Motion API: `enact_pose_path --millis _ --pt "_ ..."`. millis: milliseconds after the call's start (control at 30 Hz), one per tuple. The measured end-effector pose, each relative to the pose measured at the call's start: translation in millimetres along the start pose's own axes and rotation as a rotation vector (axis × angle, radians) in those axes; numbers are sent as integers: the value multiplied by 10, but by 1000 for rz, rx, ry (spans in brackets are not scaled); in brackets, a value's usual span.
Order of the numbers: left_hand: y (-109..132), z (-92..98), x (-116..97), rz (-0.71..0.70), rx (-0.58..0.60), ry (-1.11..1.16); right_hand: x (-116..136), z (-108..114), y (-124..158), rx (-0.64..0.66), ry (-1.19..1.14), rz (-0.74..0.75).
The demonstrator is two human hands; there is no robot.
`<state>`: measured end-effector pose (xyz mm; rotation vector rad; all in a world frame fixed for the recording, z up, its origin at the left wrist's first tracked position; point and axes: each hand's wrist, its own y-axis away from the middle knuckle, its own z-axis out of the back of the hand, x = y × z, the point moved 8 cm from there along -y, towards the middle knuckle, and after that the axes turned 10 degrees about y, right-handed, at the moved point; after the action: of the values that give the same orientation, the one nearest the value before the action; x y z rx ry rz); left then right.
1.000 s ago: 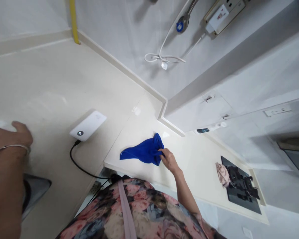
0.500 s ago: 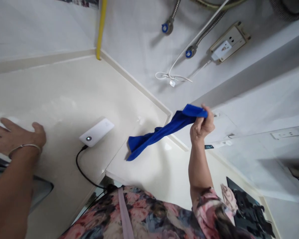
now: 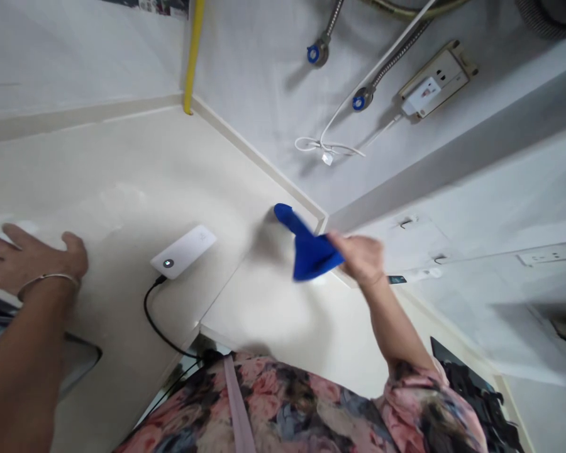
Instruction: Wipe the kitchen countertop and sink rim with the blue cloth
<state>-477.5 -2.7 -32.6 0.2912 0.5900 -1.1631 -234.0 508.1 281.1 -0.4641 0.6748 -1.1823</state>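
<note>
Blue cloth (image 3: pixel 309 251) is bunched in the right hand (image 3: pixel 362 258), whose fingers are closed around one end while the free end trails up and to the left, blurred, above the cream countertop (image 3: pixel 122 189) near the inner corner where the counter meets the white wall (image 3: pixel 264 75). The cloth appears clear of the surface, though the blur makes contact hard to judge. The step in hand reads as a wiping or flicking pass over the counter. To do it well, keep the grip firm on the gathered end, bring the loose part flat onto the surface before sweeping, and work out of the corner toward the front edge. The left hand (image 3: pixel 33 258) lies flat with fingers spread on the counter at the left, holding nothing; it serves as a brace. A white power bank (image 3: pixel 183 250) with a black cable (image 3: pixel 163 324) lies just left of the cloth's path; route the sweep around it so the cable is not snagged. A wall socket (image 3: pixel 431 85) and hoses (image 3: pixel 358 69) are on the wall well above, apart from the work.
</note>
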Motion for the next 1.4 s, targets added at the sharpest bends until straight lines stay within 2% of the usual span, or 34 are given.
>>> enact_pose_path --millis 33,100,167,267,367,467,633,733,833,967,1033,1133,1200,1233,1400 --pt "5 2 -9 -5 2 -1 276 -146 239 79 -46 42" --pt "12 7 -22 -12 8 9 823 -557 783 376 -296 74" --pt "16 13 -29 -15 11 23 1187 -890 1331 583 -404 -58" --pt "20 15 -44 -28 20 13 1520 -1162 1974 756 -431 -198" --pt "34 21 -61 -33 25 -15 1631 -1238 2274 868 -405 -234" --pt "64 68 -108 -56 4 -9 1650 -1227 2306 952 -425 -220" --pt "95 100 -153 -29 47 -25 1697 -1185 2249 1039 -567 -298" --pt "81 106 -158 -8 54 -35 1641 -1214 2176 1080 -650 -262" --pt "61 70 -116 27 78 -44 1179 -1342 1874 994 -620 -335" --pt "51 81 -114 -2 62 -42 220 -1635 1162 744 -543 -477" --pt "57 99 -136 -3 80 -37 -233 -1823 893 702 -447 -530" --pt "74 114 -165 29 138 -12 -657 -2016 787 692 -239 -583" --pt "80 116 -176 35 152 5 -636 -2042 923 666 -136 -582" --pt "78 114 -177 25 143 5 -506 -2042 1040 658 -136 -554" --pt "25 48 -67 16 77 -33 719 -2005 1792 713 -345 -272"
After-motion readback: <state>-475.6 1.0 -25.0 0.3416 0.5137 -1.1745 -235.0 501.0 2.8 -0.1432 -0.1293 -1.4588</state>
